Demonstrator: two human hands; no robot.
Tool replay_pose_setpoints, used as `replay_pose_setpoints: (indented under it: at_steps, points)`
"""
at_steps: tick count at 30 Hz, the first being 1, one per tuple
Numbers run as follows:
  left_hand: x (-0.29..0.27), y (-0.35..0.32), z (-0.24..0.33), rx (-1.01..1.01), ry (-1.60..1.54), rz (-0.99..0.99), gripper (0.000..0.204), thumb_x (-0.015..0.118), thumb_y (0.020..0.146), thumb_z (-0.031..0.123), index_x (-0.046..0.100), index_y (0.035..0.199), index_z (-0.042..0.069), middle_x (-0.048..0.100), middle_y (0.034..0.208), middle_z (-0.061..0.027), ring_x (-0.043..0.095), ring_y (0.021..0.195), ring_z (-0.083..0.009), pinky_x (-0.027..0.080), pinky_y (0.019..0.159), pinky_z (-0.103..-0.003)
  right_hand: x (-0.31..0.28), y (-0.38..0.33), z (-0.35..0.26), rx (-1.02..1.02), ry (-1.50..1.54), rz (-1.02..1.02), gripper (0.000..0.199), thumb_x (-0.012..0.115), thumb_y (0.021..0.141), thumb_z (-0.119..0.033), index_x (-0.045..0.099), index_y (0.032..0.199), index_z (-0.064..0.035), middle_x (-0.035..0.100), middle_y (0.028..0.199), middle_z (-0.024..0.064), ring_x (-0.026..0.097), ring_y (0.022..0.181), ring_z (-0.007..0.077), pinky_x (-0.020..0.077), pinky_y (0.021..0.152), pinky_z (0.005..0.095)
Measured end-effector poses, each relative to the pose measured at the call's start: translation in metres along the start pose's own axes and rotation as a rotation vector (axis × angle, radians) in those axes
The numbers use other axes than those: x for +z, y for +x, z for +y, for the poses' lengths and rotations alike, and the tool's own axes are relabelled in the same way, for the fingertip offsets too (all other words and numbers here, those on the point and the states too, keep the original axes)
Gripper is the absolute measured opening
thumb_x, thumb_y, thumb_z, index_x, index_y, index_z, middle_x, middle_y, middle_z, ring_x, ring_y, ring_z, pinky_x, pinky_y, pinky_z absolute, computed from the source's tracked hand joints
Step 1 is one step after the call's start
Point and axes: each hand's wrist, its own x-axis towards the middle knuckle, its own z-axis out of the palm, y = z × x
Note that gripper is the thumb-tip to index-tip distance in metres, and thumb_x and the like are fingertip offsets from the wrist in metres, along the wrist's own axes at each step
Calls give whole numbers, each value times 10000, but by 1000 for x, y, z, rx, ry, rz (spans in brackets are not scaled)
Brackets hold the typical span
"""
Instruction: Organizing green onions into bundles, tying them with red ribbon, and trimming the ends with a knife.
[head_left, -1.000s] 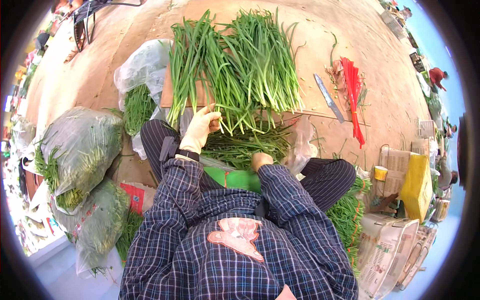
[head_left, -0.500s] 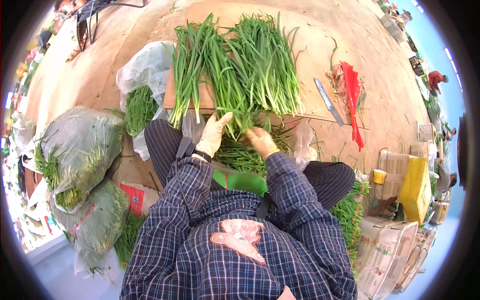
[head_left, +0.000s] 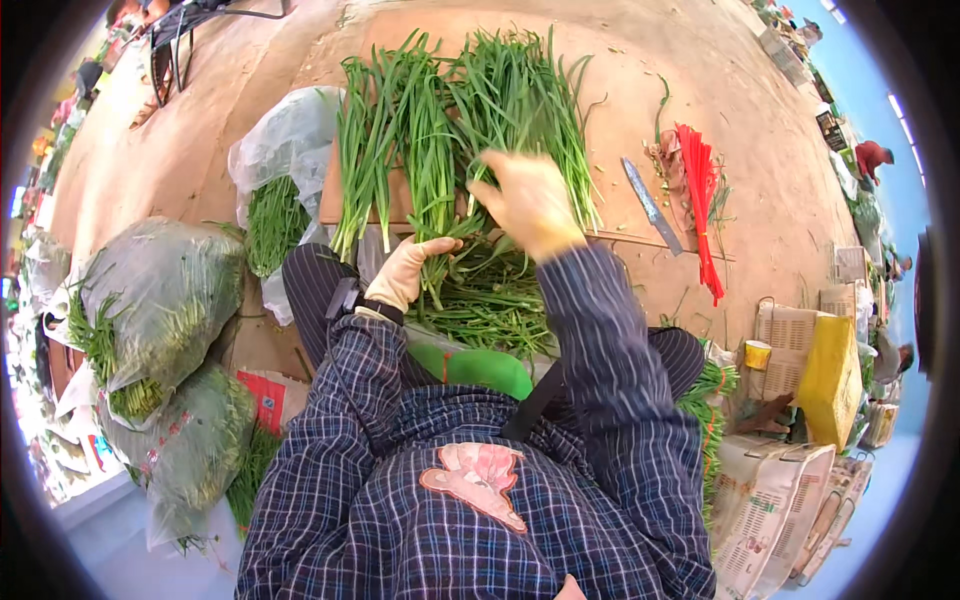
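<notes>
My gloved left hand is closed around the lower ends of a bunch of garlic chives, its thumb lying across the stems. The leaves of that bunch stretch away over a board. To the right, my gloved right hand is raised in front of a broad pile of chives; motion smears its fingers, so their grip is unclear. Another, thinner bunch lies at the board's left side. Loose chives fill the space between my legs, behind a green rounded thing.
A knife and a bundle of red ties lie right of the chives. Plastic bags of greens stand at left, with another bag near the board. Crates, a yellow block and a small cup are at right.
My right hand has left the stem ends beside my left hand and moved up and away over the right pile. My left hand has shifted slightly nearer and left, holding the bunch.
</notes>
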Motion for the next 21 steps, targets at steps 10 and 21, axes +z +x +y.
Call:
replay_pose_setpoints:
  at_steps: [10, 21]
  points:
    - [3, -18, 5, 52, -102, -50, 271, 673, 773, 103, 623, 1024, 13, 671, 888, -60, 622, 743, -114, 505, 640, -224, 25, 41, 72, 114, -463, -679, 511, 506, 841, -489, 475, 1304, -275, 265, 1481, -7, 160, 1381, 325, 102, 1094, 572]
    - [45, -53, 57, -12, -467, -326, 238, 641, 777, 131, 576, 958, -9, 588, 761, -29, 545, 564, -96, 435, 409, -195, -16, 21, 154, 232, -527, -548, 448, 647, 761, -388, 561, 1193, -309, 319, 1452, -33, 221, 1352, 364, 144, 1080, 582]
